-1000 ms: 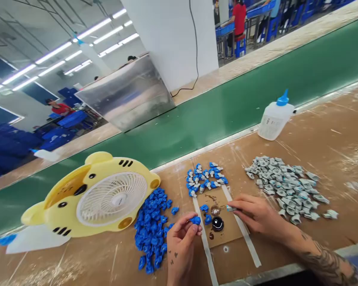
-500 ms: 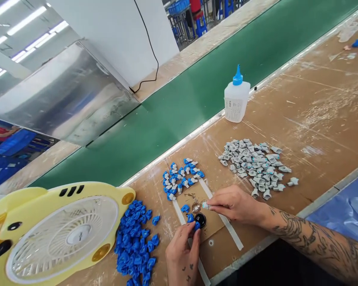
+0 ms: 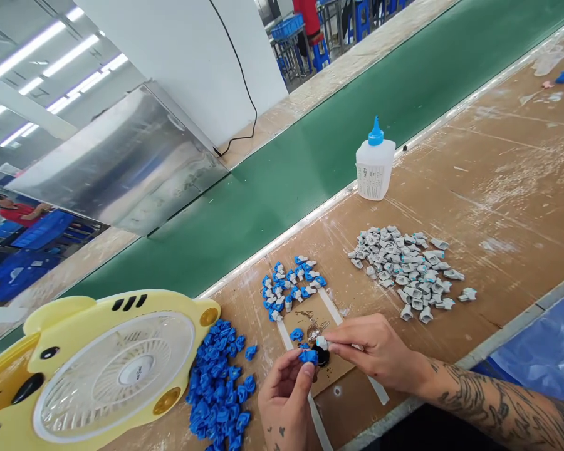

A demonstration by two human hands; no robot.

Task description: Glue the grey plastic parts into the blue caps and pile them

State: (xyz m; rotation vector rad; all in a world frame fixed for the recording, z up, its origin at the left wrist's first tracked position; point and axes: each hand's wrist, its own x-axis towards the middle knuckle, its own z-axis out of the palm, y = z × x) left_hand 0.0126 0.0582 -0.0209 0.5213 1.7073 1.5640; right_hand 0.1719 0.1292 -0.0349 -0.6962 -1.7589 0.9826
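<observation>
My left hand [image 3: 286,394] pinches a small blue plastic piece [image 3: 309,356] between thumb and fingers. Close to its right, my right hand [image 3: 376,347] grips a small grey piece [image 3: 322,342] by its end. The two pieces are held near each other; whether they touch I cannot tell. Beneath them sits a round black cup [image 3: 323,357], partly hidden, beside a small clear dish [image 3: 313,333]. A loose blue piece [image 3: 296,334] lies to the left of the dish, and another is mostly covered by my left hand. Just beyond are several joined blue-and-grey pieces [image 3: 289,285].
A heap of blue pieces [image 3: 220,388] lies left, beside a yellow animal-shaped fan [image 3: 202,307]. Grey pieces [image 3: 404,263] are piled at right. A blue-capped bottle [image 3: 375,166] stands by the green belt [image 3: 272,188]. White tape strips [image 3: 322,426] mark the board. A person in red [image 3: 21,212] is far left.
My left hand has lifted the blue piece up from beside the black cup. My right hand has brought the grey piece down toward it. The camera view has shifted slightly.
</observation>
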